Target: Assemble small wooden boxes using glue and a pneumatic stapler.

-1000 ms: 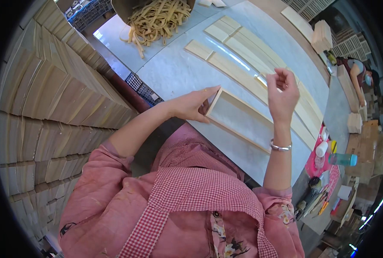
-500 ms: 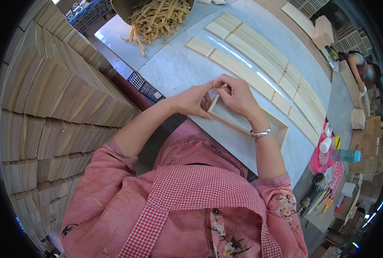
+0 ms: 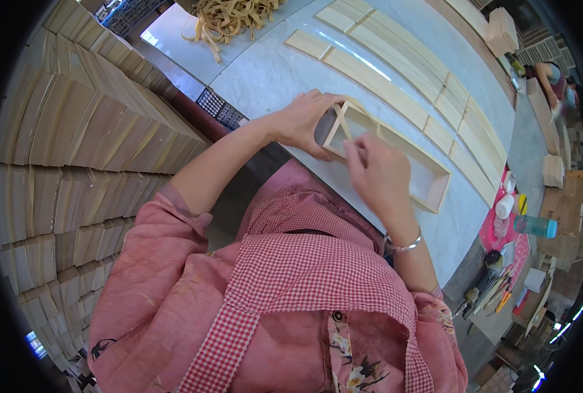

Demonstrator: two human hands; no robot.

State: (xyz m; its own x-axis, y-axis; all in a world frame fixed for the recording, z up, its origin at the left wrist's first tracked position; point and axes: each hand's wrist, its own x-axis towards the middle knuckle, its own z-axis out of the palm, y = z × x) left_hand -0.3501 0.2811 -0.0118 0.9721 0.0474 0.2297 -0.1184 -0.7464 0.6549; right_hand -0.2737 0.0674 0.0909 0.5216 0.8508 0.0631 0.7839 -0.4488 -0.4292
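Note:
A long, shallow, pale wooden frame (image 3: 429,175) lies on the grey table (image 3: 272,72) right in front of me. My left hand (image 3: 302,120) grips its near left end, thumb and fingers wrapped around the end piece. My right hand (image 3: 378,173) rests over the frame's near corner, fingers pinched on a thin pale strip (image 3: 341,121) that stands against the end. The corner under my right hand is hidden.
Rows of flat wooden slats (image 3: 396,72) lie across the table beyond the frame. A heap of pale strips (image 3: 229,14) sits at the far left. Stacked wooden boxes (image 3: 69,150) form a wall on my left. Bottles and tools (image 3: 514,223) crowd the right end.
My right hand came down from the air onto the frame's near end beside my left hand. It now pinches a thin strip at the corner.

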